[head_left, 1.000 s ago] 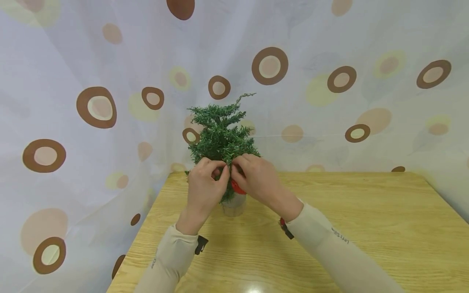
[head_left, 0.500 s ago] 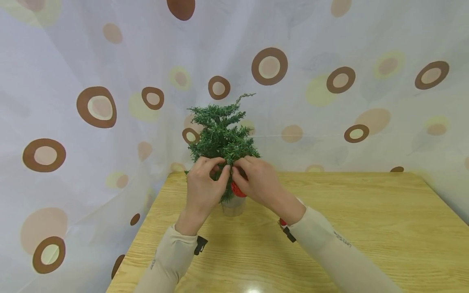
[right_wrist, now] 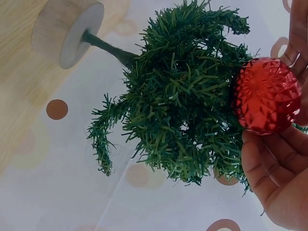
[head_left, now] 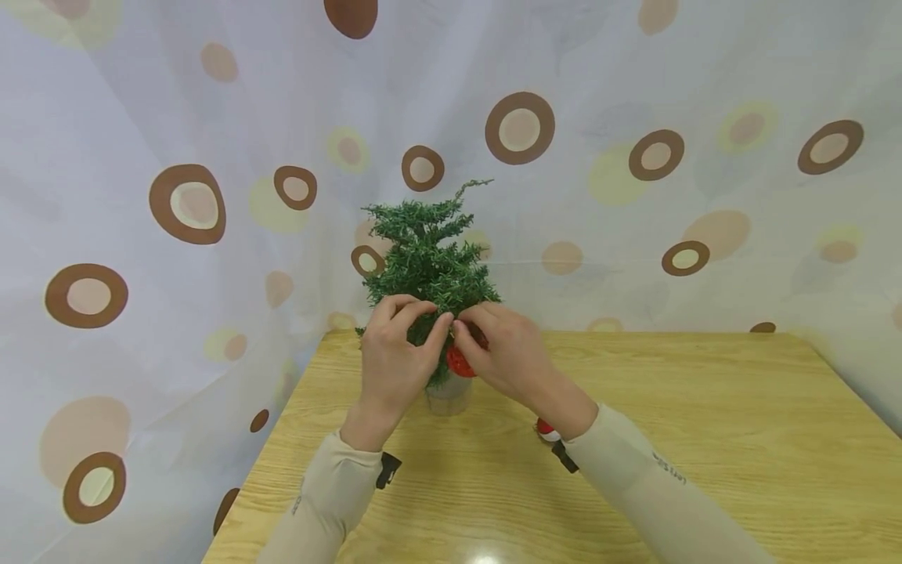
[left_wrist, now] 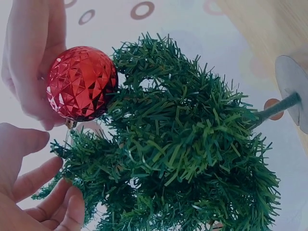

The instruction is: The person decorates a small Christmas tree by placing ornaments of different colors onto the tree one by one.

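A small artificial Christmas tree (head_left: pixel 423 254) stands on a round pale base (head_left: pixel 449 398). A shiny red faceted Christmas ball (left_wrist: pixel 83 83) hangs at its front, with its cap downward in the left wrist view and a thin loop at the cap. My right hand (head_left: pixel 510 348) pinches close to the ball's cap, its fingers also lying behind the ball in the right wrist view. With thumb and forefinger around a branch tip (left_wrist: pixel 65 154), my left hand (head_left: pixel 398 352) touches the greenery beside the loop. The fingertips' exact contact is partly hidden.
The tree is on a wood-grain table (head_left: pixel 669 423). A patterned curtain (head_left: pixel 599 196) hangs behind and to the left. A small red-and-white thing (head_left: pixel 546 429) lies partly hidden beside my right wrist.
My right hand has shifted slightly to the right, and more of the red-and-white thing shows. The left thumb has moved right, widening its gap from the forefinger. The tree stays in place.
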A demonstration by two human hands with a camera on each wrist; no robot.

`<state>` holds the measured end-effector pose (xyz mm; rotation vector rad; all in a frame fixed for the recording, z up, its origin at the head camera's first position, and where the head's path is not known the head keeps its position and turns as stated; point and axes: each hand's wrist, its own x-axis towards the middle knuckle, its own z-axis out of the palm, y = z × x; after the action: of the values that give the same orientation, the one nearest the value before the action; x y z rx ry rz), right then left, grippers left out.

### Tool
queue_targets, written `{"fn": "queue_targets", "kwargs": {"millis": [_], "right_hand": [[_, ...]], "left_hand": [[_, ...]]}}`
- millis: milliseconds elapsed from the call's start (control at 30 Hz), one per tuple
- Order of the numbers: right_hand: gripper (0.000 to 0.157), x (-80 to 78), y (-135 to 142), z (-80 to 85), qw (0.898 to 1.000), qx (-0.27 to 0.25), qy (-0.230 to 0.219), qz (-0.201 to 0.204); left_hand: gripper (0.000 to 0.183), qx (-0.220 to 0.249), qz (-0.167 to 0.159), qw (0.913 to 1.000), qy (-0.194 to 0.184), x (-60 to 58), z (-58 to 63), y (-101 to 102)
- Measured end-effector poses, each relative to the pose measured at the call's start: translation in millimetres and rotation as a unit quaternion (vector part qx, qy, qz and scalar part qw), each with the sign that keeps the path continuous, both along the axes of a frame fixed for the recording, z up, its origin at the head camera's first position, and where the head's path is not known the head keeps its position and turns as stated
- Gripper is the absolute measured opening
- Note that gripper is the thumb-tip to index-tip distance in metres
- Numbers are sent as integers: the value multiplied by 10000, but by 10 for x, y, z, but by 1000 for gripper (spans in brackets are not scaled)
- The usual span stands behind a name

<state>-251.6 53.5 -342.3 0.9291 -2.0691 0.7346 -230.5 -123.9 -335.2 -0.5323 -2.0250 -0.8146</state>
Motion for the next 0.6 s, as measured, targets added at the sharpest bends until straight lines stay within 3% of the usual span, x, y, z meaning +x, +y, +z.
{"fn": "queue_targets", "kwargs": {"millis": [267, 600], "right_hand": [[7, 20, 77, 10, 9995, -262, 150, -40], [5, 4, 303, -83, 9993, -360, 58, -97]], "left_hand": [[19, 14, 49, 9999, 100, -20, 2, 31], [23, 172, 136, 9995, -227, -17, -6, 55]]}}
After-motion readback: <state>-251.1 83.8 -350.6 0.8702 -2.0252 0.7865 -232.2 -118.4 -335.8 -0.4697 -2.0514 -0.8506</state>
